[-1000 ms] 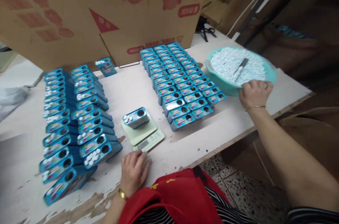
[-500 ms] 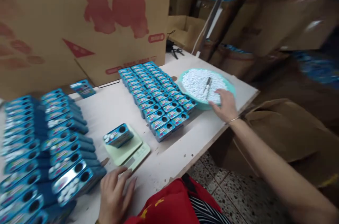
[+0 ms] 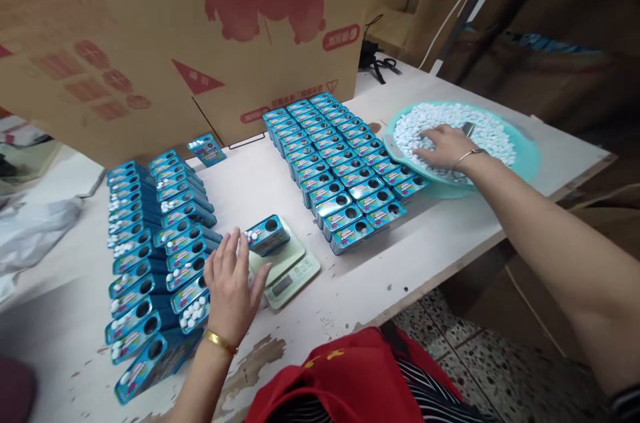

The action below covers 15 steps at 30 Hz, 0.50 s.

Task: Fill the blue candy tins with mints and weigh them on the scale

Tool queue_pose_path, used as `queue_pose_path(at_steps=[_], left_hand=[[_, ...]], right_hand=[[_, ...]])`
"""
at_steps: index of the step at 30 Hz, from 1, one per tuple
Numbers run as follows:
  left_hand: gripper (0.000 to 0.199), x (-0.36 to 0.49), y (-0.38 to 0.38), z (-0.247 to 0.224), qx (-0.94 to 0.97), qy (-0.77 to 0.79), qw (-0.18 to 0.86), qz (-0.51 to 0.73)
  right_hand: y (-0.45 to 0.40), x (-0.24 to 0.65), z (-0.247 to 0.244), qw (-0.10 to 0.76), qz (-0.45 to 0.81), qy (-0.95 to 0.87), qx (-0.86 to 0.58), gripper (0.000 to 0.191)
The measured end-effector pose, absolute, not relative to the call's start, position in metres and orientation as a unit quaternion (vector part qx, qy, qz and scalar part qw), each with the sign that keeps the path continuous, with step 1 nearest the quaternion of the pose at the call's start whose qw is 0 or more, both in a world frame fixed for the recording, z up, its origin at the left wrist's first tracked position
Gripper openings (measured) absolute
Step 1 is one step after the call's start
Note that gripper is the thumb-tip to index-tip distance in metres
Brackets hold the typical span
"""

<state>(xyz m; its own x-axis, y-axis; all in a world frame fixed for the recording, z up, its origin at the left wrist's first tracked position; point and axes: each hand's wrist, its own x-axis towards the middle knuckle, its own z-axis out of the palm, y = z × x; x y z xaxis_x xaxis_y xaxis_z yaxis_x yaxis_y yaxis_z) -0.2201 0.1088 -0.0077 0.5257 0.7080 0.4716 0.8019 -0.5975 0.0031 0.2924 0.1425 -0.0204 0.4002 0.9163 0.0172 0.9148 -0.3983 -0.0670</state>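
A blue tin (image 3: 267,235) with a few white pellets on its top stands on a pale green scale (image 3: 293,276). Just left of the tin is my left hand (image 3: 233,283), fingers spread, holding nothing. My right hand (image 3: 445,148) rests in the white pellets (image 3: 420,119) of a turquoise basin (image 3: 530,153); its fingers are bent apart, and I see nothing gripped in them. A metal-ended tool (image 3: 469,129) lies beside that hand. Rows of blue tins (image 3: 345,166) stand between scale and basin. More tins (image 3: 133,249), many topped with pellets, stand in two columns at the left.
A large cardboard box (image 3: 280,9) stands along the back, with one tilted tin (image 3: 207,149) before it. Black scissors (image 3: 385,66) lie near its right end. A plastic bag (image 3: 37,229) is at the far left. The table's front edge runs up to the right.
The view has shifted left and down. My left hand has moved from the scale's front edge up beside the tin. My right hand has gone further into the basin's pellets.
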Motion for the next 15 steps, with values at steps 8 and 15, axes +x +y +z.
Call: queue_pose_path(at_steps=[8, 15], left_hand=[[0.056, -0.192, 0.122, -0.006, -0.899, -0.386, 0.062, -0.196], [0.051, -0.202, 0.134, 0.002, -0.885, -0.394, 0.066, -0.237]], right_hand=[[0.137, 0.286, -0.018, 0.056, 0.023, -0.546, -0.836, 0.041], [0.139, 0.295, -0.019, 0.136, -0.001, -0.535, -0.833, 0.029]])
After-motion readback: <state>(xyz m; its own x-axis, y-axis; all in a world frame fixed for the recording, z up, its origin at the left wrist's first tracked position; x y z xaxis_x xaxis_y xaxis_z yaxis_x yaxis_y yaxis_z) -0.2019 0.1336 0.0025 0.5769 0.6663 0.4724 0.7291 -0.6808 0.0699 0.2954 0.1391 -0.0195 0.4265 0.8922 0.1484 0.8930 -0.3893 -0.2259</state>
